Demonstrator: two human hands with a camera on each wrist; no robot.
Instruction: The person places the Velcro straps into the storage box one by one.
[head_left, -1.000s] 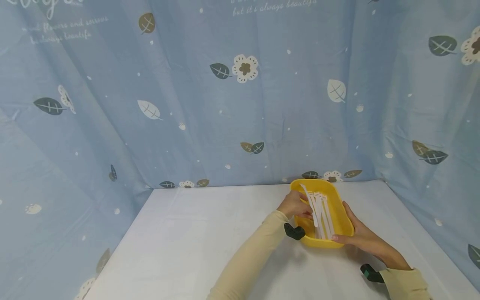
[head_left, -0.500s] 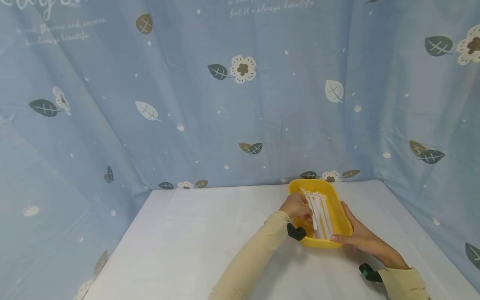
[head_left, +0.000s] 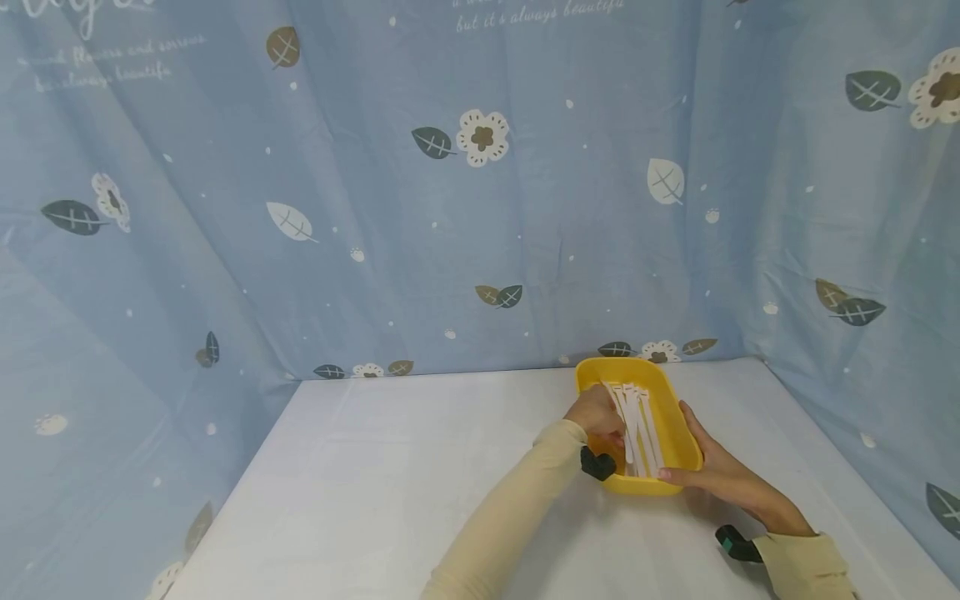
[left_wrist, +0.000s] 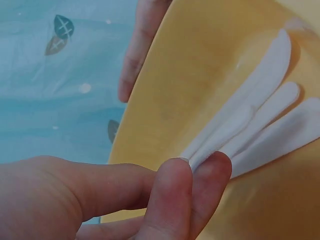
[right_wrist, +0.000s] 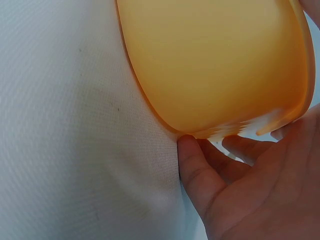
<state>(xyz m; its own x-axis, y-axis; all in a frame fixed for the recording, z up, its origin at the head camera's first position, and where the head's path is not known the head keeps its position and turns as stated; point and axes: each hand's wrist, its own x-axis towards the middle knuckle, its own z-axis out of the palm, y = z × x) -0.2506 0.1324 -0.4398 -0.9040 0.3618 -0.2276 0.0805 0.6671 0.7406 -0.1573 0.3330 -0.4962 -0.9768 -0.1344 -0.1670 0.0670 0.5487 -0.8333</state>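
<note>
A yellow plastic basket (head_left: pixel 681 414) stands at the back right of the table, with several white plastic knives (head_left: pixel 649 433) lying lengthwise in it. My left hand (head_left: pixel 595 413) reaches in over its left side. In the left wrist view, thumb and forefinger pinch one slim white knife (left_wrist: pixel 231 125); other knives (left_wrist: pixel 290 127) lie beside it. Where the fingers cover it, the far end of that knife is hidden. My right hand (head_left: pixel 722 477) grips the basket at its near right corner, thumb on the rim. From the right wrist, fingertips (right_wrist: pixel 192 155) touch the basket's outside.
White cloth covers the table (head_left: pixel 390 475). Behind and at both sides hangs a blue curtain (head_left: pixel 390 208) printed with leaves and flowers, close behind the basket's far rim. Dark wrist cameras (head_left: pixel 597 463) sit on both wrists.
My left hand has sunk lower into the basket, and the raised knife has come down to lie nearly level with the others. The right hand keeps its grip.
</note>
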